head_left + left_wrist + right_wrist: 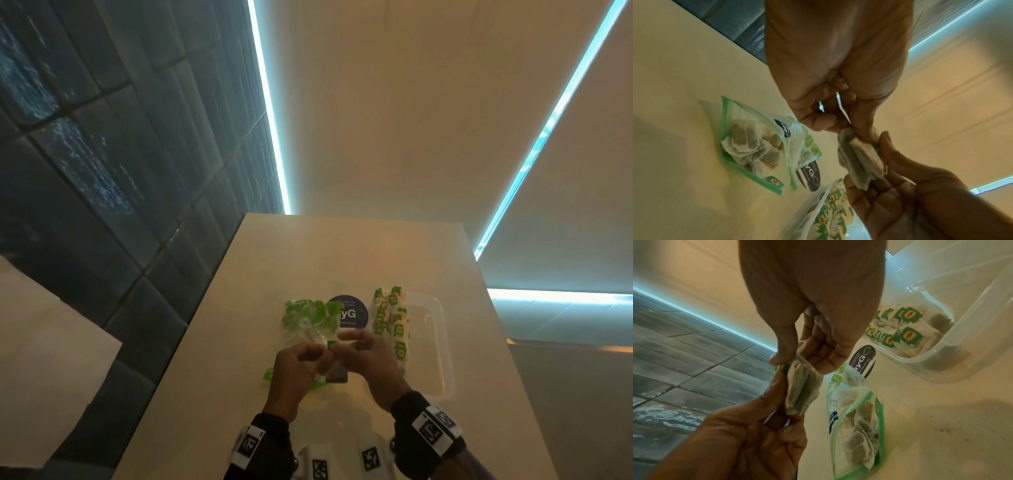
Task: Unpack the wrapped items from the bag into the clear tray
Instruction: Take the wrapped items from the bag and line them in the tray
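Both hands meet above the counter and share a small stack of paper-wrapped tea bags (859, 162). My left hand (840, 129) pinches the stack's top edge. My right hand (803, 363) pinches the same stack (803, 386) between thumb and fingers. In the head view the left hand (318, 353) and right hand (349, 342) touch over the zip bag (308, 318). That clear, green-edged bag (857, 426) lies open on the counter with several tea bags inside. The clear tray (431, 342) stands to its right, and a row of green-tagged tea bags (900, 331) fills its left side.
A round dark sticker (349, 313) lies on the pale counter (239, 394) between the bag and the tray. Dark wall tiles (102, 171) run along the counter's left edge. The tray's right half holds nothing. White marker blocks (370, 459) sit at the near edge.
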A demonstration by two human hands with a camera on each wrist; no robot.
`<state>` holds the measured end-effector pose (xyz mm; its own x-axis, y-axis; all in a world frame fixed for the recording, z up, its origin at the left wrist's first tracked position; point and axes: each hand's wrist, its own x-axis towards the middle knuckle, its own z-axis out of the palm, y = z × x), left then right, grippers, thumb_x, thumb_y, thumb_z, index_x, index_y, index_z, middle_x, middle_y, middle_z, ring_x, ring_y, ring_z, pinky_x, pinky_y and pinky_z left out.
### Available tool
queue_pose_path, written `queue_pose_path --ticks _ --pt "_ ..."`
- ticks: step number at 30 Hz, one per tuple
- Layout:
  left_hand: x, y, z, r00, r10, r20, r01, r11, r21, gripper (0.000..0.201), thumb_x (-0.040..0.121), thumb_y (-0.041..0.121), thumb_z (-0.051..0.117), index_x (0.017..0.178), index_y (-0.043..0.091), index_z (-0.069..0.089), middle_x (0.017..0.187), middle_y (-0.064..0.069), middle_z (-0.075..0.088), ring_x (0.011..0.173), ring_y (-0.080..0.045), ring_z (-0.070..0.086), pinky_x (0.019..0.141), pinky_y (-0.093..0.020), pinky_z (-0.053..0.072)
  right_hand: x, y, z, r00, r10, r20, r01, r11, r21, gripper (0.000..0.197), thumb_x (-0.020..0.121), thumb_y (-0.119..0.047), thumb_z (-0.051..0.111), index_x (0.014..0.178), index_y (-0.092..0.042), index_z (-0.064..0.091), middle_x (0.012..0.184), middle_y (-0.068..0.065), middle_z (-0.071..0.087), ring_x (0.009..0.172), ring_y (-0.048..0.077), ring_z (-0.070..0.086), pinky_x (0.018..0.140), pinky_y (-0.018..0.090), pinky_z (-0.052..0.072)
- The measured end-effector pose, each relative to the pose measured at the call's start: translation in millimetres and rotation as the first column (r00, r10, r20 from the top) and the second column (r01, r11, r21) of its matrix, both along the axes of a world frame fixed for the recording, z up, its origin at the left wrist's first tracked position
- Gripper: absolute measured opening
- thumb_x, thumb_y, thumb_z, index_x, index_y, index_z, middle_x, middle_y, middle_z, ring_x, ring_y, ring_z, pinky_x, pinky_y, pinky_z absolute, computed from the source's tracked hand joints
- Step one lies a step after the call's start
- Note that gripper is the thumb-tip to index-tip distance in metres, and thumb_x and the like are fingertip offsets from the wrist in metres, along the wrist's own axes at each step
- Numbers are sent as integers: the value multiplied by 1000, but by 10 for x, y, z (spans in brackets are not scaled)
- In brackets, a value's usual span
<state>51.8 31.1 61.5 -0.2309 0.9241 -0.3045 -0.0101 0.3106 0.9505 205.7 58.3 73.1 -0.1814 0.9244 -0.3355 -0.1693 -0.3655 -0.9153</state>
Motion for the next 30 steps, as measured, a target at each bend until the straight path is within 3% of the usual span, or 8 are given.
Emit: queue_pose_path --ticks 4,9,12,14,17,20,23,30 --pt "18 67 -25 998 71 2 -71 997 -13 10 76 13 80 86 12 77 77 0 73 67 -9 61 54 -17 44 40 8 -30 990 89 112 -90 996 0 19 83 -9 72 89 9 68 79 16 70 73 24 66 61 30 50" --pt "109 94 -45 997 73 -11 -73 997 -8 11 75 11 80 84 18 78 80 1 76 74 -14 68 62 -27 51 108 32 -88 975 73 208 -75 997 5 17 85 -9 70 81 7 68 69 15 63 49 13 48 46 26 36" --pt "109 73 -95 997 -1 -75 2 1000 2 13 78 12 78 86 22 77 81 3 76 72 -10 68 62 -24 52 273 97 -116 972 2 234 1 1000 -12 13 86 -10 69 84 2 71 72 15 70 46 13 48 44 26 39" --pt "39 21 -169 976 -96 -196 91 995 -35 15 77 13 79 85 26 75 82 5 75 78 -10 70 66 -18 54 503 223 -182 937 -146 317 154 988 0 11 85 -14 70 86 -4 73 77 14 73 51 15 55 47 26 46" --pt "-108 -98 -353 911 -219 -349 164 970 -180 19 78 13 75 81 32 72 84 11 72 86 -11 69 80 -27 57 923 492 -281 795 -395 461 411 909 70 12 83 -18 74 88 -8 74 75 11 72 58 19 62 51 30 53" --pt "-197 -212 -525 753 -338 -564 193 933 -302 28 80 20 69 107 30 70 115 13 66 111 -9 60 99 -24 46 1197 751 -357 700 -486 523 521 849 90 20 79 -26 79 89 -10 73 73 12 72 55 21 64 45 26 50" --pt "-181 -246 -644 644 -408 -647 239 911 -336 45 84 23 60 129 32 58 141 12 47 132 -11 43 108 -23 36 1285 974 -427 671 -457 584 503 859 95 21 77 -29 80 85 -10 74 68 11 71 52 22 66 44 26 51" --pt "-63 -150 -836 514 -475 -714 315 879 -358 55 88 20 49 141 32 44 149 10 37 141 -10 28 117 -24 25 1203 1418 -563 646 -363 672 411 907 95 22 82 -27 75 66 -14 67 67 13 71 53 25 68 46 26 52"
